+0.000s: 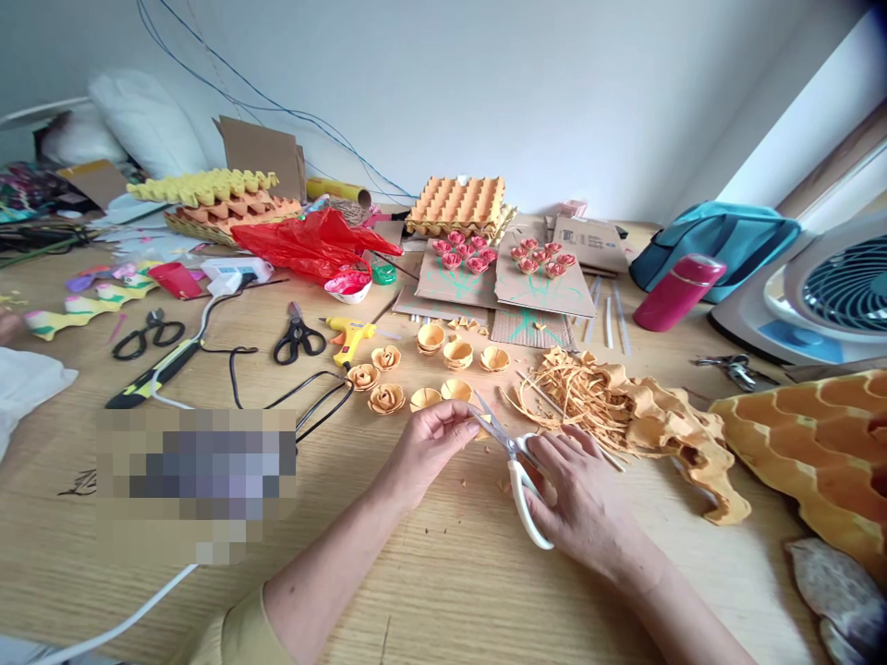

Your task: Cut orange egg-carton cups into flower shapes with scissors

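My right hand (578, 489) is closed around the handles of white-handled scissors (521, 489), its thumb and fingers in the loops. The slightly parted blades point up and left, toward my left hand (431, 448). My left hand pinches a small piece of orange egg carton (486, 421) beside the blades; its fingers hide much of it. Just beyond it stand several cut egg-carton cups (457, 353). To their left lie several rose-like flowers (386, 398) of the same material. A heap of thin carton strips (575, 397) lies beyond my right hand.
A yellow glue gun (348, 338) and black scissors (298, 338) lie left of the cups, among cables. Cardboard panels (457, 288) with red flowers stand behind. At right are a cut egg tray (818, 443), a pink bottle (679, 294) and a fan (818, 277).
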### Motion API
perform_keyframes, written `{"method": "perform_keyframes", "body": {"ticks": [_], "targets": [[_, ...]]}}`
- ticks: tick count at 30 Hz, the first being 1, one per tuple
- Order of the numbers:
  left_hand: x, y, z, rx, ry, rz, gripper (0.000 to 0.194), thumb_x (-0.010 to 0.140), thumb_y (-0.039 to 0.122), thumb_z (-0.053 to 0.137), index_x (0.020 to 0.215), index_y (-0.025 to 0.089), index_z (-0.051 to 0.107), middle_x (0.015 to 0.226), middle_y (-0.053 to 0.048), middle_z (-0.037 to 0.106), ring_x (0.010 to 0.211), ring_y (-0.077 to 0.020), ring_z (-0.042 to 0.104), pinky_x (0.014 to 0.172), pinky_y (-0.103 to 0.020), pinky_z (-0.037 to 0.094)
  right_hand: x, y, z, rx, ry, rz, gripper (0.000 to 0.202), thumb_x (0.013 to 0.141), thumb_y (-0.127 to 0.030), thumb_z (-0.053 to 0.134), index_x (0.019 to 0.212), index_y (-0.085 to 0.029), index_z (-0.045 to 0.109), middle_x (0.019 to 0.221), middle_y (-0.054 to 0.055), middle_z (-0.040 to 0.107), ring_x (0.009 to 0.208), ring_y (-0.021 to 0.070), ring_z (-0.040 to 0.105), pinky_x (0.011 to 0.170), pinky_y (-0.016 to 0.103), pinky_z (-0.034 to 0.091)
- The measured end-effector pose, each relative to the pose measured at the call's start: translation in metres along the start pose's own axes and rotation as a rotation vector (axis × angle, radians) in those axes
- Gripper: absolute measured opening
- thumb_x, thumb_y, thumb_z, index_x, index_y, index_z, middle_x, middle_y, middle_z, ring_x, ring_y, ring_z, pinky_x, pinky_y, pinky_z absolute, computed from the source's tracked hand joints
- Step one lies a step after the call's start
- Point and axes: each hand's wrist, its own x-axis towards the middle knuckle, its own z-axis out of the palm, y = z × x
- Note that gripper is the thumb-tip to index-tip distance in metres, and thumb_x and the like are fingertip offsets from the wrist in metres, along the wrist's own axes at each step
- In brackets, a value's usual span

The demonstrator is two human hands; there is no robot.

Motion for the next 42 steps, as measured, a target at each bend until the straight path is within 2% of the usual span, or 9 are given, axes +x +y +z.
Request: {"method": "perform_keyframes", "body": {"ticks": [10, 21, 28, 36, 42], "targets": [[-0.0025, -0.0055, 0.0021, 0.017, -0.067, -0.023, 0.020, 0.079, 0.035, 0.076, 0.084, 0.016, 0.073, 0.076, 0.000, 0.062, 0.068, -0.0102, 0.046, 0.065, -0.025, 0.036, -0.0013, 0.0007, 0.0025, -0.036, -0.003, -0.012, 0.019, 0.091, -0.040, 0.059, 0.090, -0.023, 0.051, 0.084, 0.004, 0.062, 0.082, 0.0245, 0.059, 0.106, 0.050, 0.030], [-0.0030, -0.0062, 0.0025, -0.079, -0.139, -0.014, 0.013, 0.081, 0.030, 0.075, 0.085, 0.018, 0.072, 0.080, -0.001, 0.066, 0.071, -0.0104, 0.052, 0.069, -0.025, 0.039, -0.0009, -0.0014, -0.0012, -0.047, 0.028, -0.047, 0.022, 0.090, -0.043, 0.058, 0.094, -0.022, 0.053, 0.087, 0.004, 0.061, 0.085, 0.0255, 0.059, 0.107, 0.052, 0.029], [-0.0033, -0.0051, 0.0036, -0.051, -0.143, -0.021, 0.014, 0.081, 0.029, 0.075, 0.087, 0.017, 0.071, 0.082, -0.001, 0.066, 0.073, -0.0105, 0.052, 0.068, -0.024, 0.037, -0.0015, -0.0008, -0.0003, -0.016, 0.032, -0.063, 0.021, 0.088, -0.041, 0.060, 0.093, -0.022, 0.051, 0.087, 0.004, 0.061, 0.084, 0.0251, 0.058, 0.107, 0.053, 0.029], [-0.0042, -0.0020, 0.0032, 0.031, -0.122, -0.034, 0.020, 0.081, 0.034, 0.073, 0.087, 0.015, 0.071, 0.079, -0.001, 0.062, 0.068, -0.0100, 0.047, 0.066, -0.025, 0.036, -0.0008, 0.0021, -0.0006, 0.220, -0.059, -0.133, 0.013, 0.091, -0.031, 0.056, 0.093, -0.023, 0.046, 0.085, 0.001, 0.058, 0.080, 0.0215, 0.056, 0.099, 0.046, 0.037], [-0.0052, -0.0014, 0.0029, 0.011, -0.121, -0.018, 0.019, 0.081, 0.034, 0.074, 0.085, 0.016, 0.070, 0.078, -0.001, 0.062, 0.067, -0.0100, 0.046, 0.065, -0.025, 0.036, -0.0011, -0.0008, -0.0017, 0.141, -0.019, -0.120, 0.018, 0.088, -0.034, 0.060, 0.095, -0.023, 0.047, 0.086, 0.002, 0.057, 0.080, 0.0231, 0.054, 0.101, 0.049, 0.034]]}}
